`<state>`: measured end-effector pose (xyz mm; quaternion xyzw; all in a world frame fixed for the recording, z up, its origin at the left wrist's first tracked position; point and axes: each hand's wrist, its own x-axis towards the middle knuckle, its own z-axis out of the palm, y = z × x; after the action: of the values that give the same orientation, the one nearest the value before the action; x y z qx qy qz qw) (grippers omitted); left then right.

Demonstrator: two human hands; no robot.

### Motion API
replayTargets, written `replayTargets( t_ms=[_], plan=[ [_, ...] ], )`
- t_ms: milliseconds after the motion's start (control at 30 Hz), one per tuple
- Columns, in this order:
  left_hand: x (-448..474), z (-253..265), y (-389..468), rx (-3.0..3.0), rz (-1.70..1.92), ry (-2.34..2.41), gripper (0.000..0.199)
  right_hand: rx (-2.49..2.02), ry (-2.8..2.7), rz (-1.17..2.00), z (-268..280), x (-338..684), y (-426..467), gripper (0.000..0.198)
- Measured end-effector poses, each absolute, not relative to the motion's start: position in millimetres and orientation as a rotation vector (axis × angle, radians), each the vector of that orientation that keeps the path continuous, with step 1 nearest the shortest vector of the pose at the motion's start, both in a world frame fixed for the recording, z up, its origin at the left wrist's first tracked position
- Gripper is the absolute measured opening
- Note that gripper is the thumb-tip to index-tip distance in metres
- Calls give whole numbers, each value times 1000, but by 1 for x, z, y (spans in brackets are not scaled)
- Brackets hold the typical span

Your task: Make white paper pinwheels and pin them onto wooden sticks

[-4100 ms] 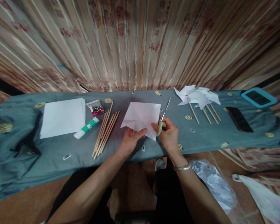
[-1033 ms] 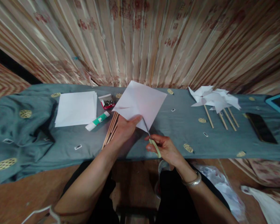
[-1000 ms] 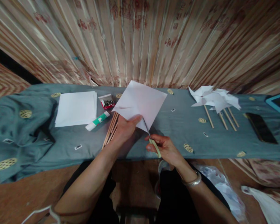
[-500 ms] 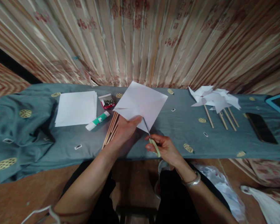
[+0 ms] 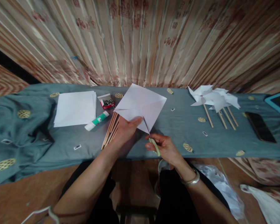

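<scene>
1. Left hand, nearly closed, pinches a square creased white paper sheet above the grey-green cloth-covered table.
2. Right hand curls round pale-green-handled metal scissors, blades apparently across the sheet's near corner.

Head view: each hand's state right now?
Left hand: closed, holding the white paper, thumb on top.
Right hand: closed, holding the scissors, blades at the paper.

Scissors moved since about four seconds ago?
Yes. Against the pinwheels, the scissors have shifted left and down the picture, and now cross the near corner of the white paper.
</scene>
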<state>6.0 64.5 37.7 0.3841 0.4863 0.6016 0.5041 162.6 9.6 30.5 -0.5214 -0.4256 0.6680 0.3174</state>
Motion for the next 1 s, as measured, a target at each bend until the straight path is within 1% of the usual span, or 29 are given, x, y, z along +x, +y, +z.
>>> replayTargets(
  t_ms=[133, 333, 533, 733, 1000],
  plan=[
    [7, 42, 60, 904, 1377, 1166, 52, -1382, -1144, 1747, 32, 164, 10, 48],
    [7, 41, 59, 901, 1408, 1135, 57, -1382, -1100, 1765, 31, 162, 10, 51],
    [6, 40, 59, 922, 1410, 1149, 59, -1374, -1111, 1744, 30, 160, 10, 47],
    [9, 40, 57, 876, 1369, 1145, 57, -1341, -1123, 1732, 36, 159, 12, 45],
    [8, 45, 57, 896, 1361, 1236, 55, -1349, -1118, 1732, 28, 159, 11, 45]
  ],
)
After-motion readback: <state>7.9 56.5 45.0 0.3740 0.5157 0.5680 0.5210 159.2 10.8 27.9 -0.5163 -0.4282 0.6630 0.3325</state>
